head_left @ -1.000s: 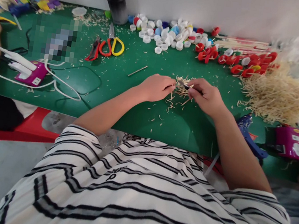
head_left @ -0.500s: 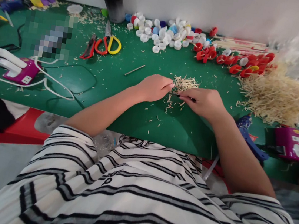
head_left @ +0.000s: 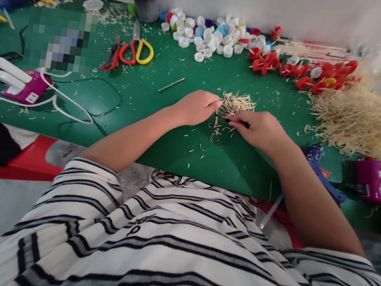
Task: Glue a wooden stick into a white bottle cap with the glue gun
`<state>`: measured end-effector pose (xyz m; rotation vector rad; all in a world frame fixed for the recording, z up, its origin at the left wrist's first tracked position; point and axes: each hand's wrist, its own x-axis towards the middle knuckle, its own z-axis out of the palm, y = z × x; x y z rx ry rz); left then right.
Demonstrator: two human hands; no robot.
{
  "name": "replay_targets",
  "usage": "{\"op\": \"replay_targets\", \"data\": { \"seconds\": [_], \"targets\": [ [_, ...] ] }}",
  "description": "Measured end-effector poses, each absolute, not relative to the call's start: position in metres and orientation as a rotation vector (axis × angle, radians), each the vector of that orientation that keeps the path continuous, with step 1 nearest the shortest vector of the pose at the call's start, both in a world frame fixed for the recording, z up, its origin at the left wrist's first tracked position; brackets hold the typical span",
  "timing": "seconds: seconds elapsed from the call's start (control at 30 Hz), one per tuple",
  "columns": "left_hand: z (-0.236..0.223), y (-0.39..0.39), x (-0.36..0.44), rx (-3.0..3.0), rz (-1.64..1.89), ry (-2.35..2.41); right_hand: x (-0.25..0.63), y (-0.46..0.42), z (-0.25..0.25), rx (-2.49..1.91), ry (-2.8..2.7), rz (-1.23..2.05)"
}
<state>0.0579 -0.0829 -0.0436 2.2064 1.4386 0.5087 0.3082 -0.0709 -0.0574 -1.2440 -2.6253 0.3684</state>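
My left hand [head_left: 199, 108] is closed around a thin pale wooden stick [head_left: 216, 119], whose lower end sticks out beneath the fingertips; the rest is hidden. My right hand [head_left: 259, 129] grips a small dark-handled knife [head_left: 225, 117] between thumb and fingers. Its blade lies across or beside the stick, just right of the left fingertips; exact contact is too small to tell. Right behind both hands is a small heap of pale wood shavings [head_left: 238, 103], with loose curls scattered in front on the green table [head_left: 173, 159].
Scissors [head_left: 136, 51], pliers [head_left: 111, 57] and a metal rod [head_left: 171, 84] lie left. Bottle caps [head_left: 213, 39] and red cap pieces [head_left: 304, 74] line the back. A shavings pile [head_left: 360, 118], blue glue gun [head_left: 322, 172] and purple power socket [head_left: 380, 181] stand right. A corded purple socket [head_left: 29, 88] sits left.
My right hand has drawn the knife from over the shavings heap toward me and left, beside the stick. My left hand stays nearly in place. The whole view has shifted slightly.
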Motion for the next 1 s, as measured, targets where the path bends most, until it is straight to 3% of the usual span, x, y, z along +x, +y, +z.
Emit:
{"op": "replay_targets", "data": {
  "seconds": [0.17, 0.57, 1.0],
  "targets": [
    [-0.043, -0.084, 0.056, 2.191, 0.481, 1.466, 0.315, -0.074, -0.061, -1.25, -2.737, 0.214],
    [-0.044, -0.083, 0.061, 2.163, 0.514, 1.514, 0.304, -0.074, -0.055, -1.264, -2.627, 0.324],
    [-0.043, -0.085, 0.06, 2.146, 0.508, 1.515, 0.313, -0.078, -0.061, -1.2, -2.694, 0.216]
  ]
}}
